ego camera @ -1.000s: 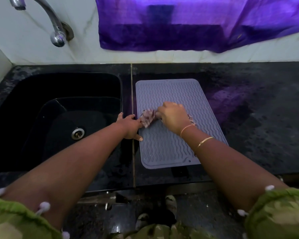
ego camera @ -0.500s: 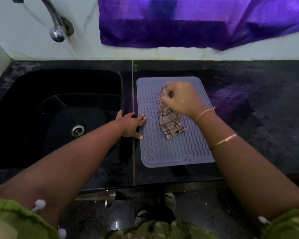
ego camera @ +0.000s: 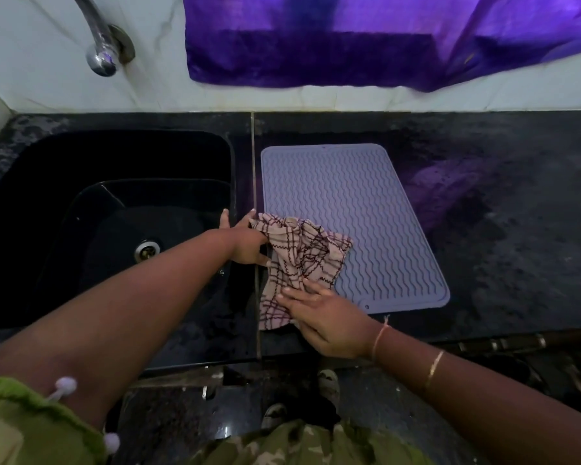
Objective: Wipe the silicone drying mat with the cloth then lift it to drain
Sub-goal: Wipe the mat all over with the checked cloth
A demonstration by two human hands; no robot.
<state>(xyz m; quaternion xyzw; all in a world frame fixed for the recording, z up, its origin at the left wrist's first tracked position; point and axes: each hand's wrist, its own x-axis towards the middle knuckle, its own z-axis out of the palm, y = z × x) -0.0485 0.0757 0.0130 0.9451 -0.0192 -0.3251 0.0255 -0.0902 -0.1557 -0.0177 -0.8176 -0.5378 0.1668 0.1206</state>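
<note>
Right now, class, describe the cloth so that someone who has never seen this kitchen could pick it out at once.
Start at the black sink; just to its right a grey ribbed drying mat lies on the dark counter. The cloth is crumpled over the mat's near left corner, the right hand resting on it. It alone is beige with dark checked lines.

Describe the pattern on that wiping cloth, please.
The cloth is beige with dark maroon checked lines, some of them zigzag; the head view shows it clearly.
</note>
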